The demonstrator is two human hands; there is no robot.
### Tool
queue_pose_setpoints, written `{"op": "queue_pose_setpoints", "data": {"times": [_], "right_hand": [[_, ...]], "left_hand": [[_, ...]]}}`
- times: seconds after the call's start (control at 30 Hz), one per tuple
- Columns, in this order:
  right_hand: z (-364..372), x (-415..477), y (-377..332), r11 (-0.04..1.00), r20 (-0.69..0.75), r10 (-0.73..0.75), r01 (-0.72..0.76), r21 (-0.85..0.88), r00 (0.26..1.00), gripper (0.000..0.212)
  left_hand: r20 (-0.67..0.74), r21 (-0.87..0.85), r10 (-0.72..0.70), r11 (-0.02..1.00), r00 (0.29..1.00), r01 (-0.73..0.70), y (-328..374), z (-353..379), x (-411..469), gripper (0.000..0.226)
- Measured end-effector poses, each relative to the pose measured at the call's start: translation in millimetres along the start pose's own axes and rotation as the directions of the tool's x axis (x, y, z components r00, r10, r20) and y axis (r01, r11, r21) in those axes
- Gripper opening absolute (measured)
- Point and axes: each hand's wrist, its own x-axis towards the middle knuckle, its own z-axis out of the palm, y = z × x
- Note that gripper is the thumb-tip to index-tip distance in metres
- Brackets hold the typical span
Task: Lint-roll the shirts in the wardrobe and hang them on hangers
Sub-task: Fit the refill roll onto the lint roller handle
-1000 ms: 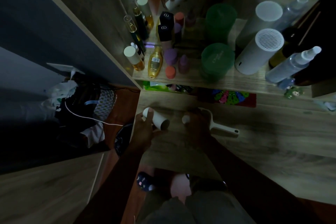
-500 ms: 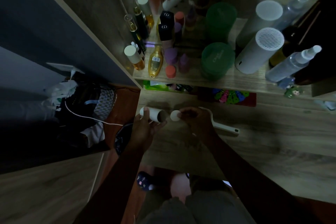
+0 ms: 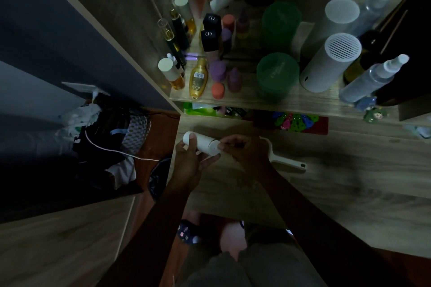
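Seating white cylindrical lint roll [image 3: 200, 145] on white plastic handle [image 3: 288, 162].
Likely light, stiff, tacky: left hand [image 3: 189, 164] grips its barrel, right hand [image 3: 245, 150] the handle.

Smooth matt paper: white cylindrical lint roll [image 3: 200, 145]. Smooth plastic: white lint-roller handle [image 3: 288, 163]. Matt wood grain: pale shelf board [image 3: 349, 182]. Translucent plastic: round green jar [image 3: 277, 74]. Matt plastic: tall white slotted-top cylinder [image 3: 326, 65]. Gloss: small gold bottle [image 3: 198, 78].

Clad in grey trousers [image 3: 245, 270], shod in a dark slipper [image 3: 186, 233] (speckled with small coloured shapes), bare-armed.
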Motion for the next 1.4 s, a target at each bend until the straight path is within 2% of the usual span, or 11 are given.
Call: {"op": "queue_pose_setpoints", "data": {"times": [0.27,0.33,0.47,0.57,0.63,0.7,0.8,0.9,1.0,1.2,1.4], "right_hand": [[-5.6,4.7,8.5,0.974,-0.057,-0.103,0.089,-0.208,0.993,0.014],[-7.7,5.2,11.9,0.967,-0.042,-0.103,0.09,-0.24,0.994,0.014],[-14.4,5.1,20.4,0.952,-0.008,-0.105,0.098,-0.29,0.994,0.011],[-26.2,4.3,28.6,0.944,-0.035,-0.103,0.086,-0.32,0.994,0.009],[-38.7,4.6,36.4,0.943,-0.09,-0.091,0.057,-0.328,0.992,0.01],[-51.5,5.2,46.2,0.947,-0.164,-0.019,-0.035,-0.319,0.986,0.021],[-64.8,5.4,58.2,0.871,-0.284,-0.001,-0.138,-0.471,0.959,0.033],[-71.5,9.4,78.8,0.755,-0.282,0.05,-0.221,-0.617,0.958,0.032],[-72.9,12.9,94.6,0.734,-0.3,0.137,-0.3,-0.609,0.944,0.05],[-61.6,6.8,57.0,0.811,-0.179,0.117,-0.198,-0.551,0.977,0.036],[-33.3,11.1,13.7,0.85,-0.075,-0.084,0.032,-0.526,0.994,0.033]], "left_hand": [[0.045,0.069,-0.024,0.997,0.999,0.021,-0.7,5.7,4.8,0.057],[0.042,0.057,-0.02,0.998,0.999,0.017,-0.6,7.5,5.7,0.054],[0.031,0.08,-0.029,0.996,0.999,0.027,-2.3,13.1,6.2,0.06],[0.079,0.066,-0.023,0.998,0.997,0.018,-0.2,17.3,0.3,0.055],[0.101,0.083,0.012,0.996,0.995,-0.021,2.1,18.8,-3.8,0.055],[0.118,0.129,0.046,0.99,0.992,-0.062,3.6,19.7,-5.8,0.057],[0.121,0.191,0.09,0.975,0.989,-0.112,4.0,19.6,-7.6,0.058],[0.117,0.208,0.116,0.968,0.986,-0.138,4.7,19.6,-11.1,0.057],[0.112,0.232,0.122,0.962,0.986,-0.146,4.5,19.7,-15.6,0.055],[0.105,0.249,0.11,0.959,0.988,-0.133,8.4,13.4,-24.9,0.06],[0.112,0.301,0.08,0.947,0.99,-0.111,14.7,2.3,-33.3,0.059]]}}
